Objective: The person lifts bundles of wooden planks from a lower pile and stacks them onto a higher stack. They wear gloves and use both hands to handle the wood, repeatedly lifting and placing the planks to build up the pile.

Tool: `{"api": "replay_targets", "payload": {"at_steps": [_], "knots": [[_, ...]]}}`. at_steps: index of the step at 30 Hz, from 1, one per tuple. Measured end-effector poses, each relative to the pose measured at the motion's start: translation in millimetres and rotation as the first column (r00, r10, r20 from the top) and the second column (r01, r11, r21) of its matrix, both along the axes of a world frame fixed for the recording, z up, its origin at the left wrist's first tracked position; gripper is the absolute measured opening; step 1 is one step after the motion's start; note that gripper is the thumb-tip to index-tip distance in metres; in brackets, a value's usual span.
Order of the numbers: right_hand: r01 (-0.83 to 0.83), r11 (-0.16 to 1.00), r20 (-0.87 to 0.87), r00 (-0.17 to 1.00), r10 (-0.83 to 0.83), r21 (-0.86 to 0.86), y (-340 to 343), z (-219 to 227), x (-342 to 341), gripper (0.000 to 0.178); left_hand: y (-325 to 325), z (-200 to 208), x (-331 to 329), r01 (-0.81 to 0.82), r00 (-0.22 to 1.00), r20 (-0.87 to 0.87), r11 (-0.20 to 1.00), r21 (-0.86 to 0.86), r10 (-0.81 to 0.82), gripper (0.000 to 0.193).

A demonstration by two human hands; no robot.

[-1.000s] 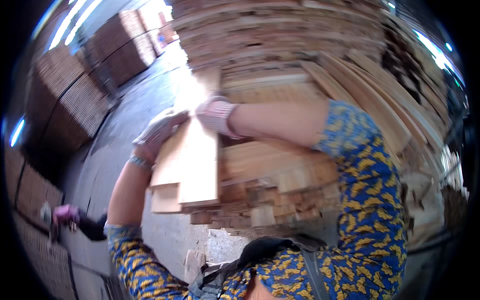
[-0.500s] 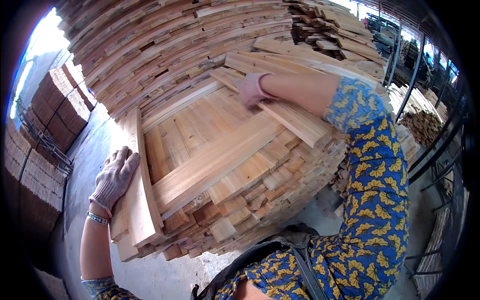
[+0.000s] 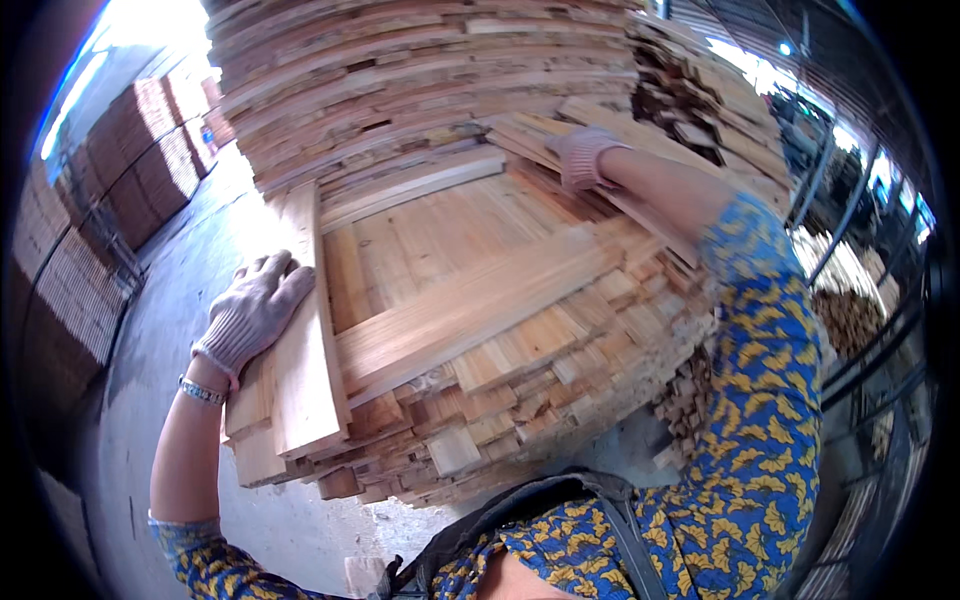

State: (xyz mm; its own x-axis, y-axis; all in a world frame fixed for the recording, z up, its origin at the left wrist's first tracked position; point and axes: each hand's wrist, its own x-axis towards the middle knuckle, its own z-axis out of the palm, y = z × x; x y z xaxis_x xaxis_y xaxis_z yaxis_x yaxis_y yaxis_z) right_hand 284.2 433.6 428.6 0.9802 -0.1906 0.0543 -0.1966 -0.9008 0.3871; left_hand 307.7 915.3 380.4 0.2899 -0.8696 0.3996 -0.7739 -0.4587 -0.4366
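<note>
My left hand (image 3: 258,305) wears a pale knitted glove and lies with fingers stretched out on a long plank (image 3: 300,370) along the left side of a wood stack (image 3: 520,400). At the far right of the stack's top, my gloved right hand (image 3: 585,157) is closed round a wooden board (image 3: 652,226). That board is tilted, with a darker reddish gap or face showing under it; its far end is partly behind the hand. Between my hands, a crosswise plank (image 3: 470,310) rests over a layer of flat boards (image 3: 410,235).
A tall stack of planks (image 3: 420,70) rises behind. More loose planks (image 3: 690,120) lie at the back right, near metal posts (image 3: 845,200). Strapped board stacks (image 3: 150,150) stand on the left beyond the concrete floor (image 3: 170,330).
My right hand has shifted slightly away, and the board in it has tipped from lying flat. My left hand stays on its plank. The whole view has swung a little.
</note>
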Motion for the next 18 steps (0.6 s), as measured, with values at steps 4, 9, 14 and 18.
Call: {"api": "replay_targets", "payload": {"at_steps": [4, 9, 14, 18], "knots": [[-0.186, 0.943, 0.108, 0.981, 0.162, 0.275, 61.8, 22.3, -7.8, 0.076, 2.2, -7.0, 3.3, -0.140, 0.987, -0.074, 0.989, 0.041, 0.143, 0.029], [-0.107, 0.283, 0.005, 0.941, 0.339, 0.953, 192.9, -36.5, 50.4, 0.073, 26.0, -10.0, -6.5, -0.175, 0.980, -0.081, 0.983, 0.061, 0.179, 0.026], [-0.723, 0.628, 0.043, 0.665, 0.746, 0.287, 271.2, -31.9, 81.7, 0.040, 6.5, -0.6, 1.7, -0.035, 0.997, -0.074, 0.998, 0.047, 0.038, 0.024], [-0.565, 0.450, 0.334, 0.802, 0.495, 0.691, 177.5, -1.2, 34.4, 0.068, 4.8, -4.7, 9.1, -0.021, 0.998, -0.067, 1.000, 0.015, 0.022, 0.023]]}}
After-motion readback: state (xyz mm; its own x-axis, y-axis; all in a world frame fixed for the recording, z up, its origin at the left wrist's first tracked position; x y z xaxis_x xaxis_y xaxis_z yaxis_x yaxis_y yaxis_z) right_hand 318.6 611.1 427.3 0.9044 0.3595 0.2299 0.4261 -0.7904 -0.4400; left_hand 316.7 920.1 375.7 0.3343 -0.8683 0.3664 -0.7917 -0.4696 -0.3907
